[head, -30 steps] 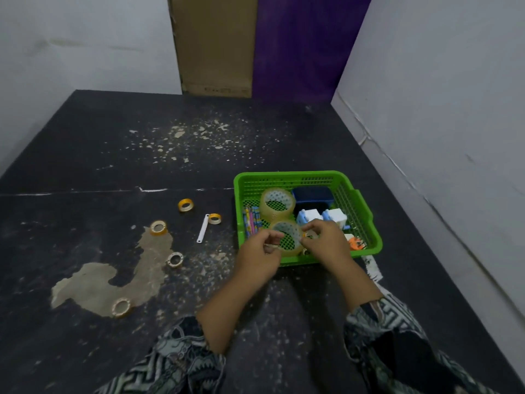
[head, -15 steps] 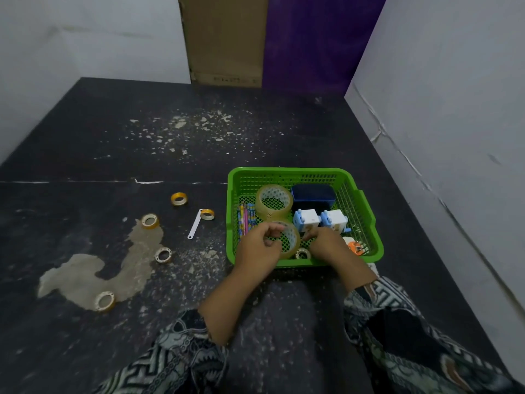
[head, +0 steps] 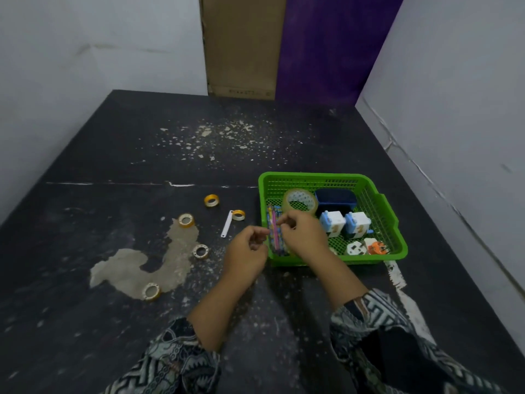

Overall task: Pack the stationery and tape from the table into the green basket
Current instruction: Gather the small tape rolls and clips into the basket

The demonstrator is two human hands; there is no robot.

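On the surface [head: 142, 166] scattered tapes [head: 186, 220] may get missed, the left hand [head: 247, 250] loosely curled and empty, the right hand [head: 305, 236] over the basket [head: 312, 175], grip unclear.

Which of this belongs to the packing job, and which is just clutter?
Job:
- green basket
- five small tape rolls on the table
- white strip
- already packed: big tape roll, pencils

Lying about:
- cardboard sheet
- purple panel
- pale patch
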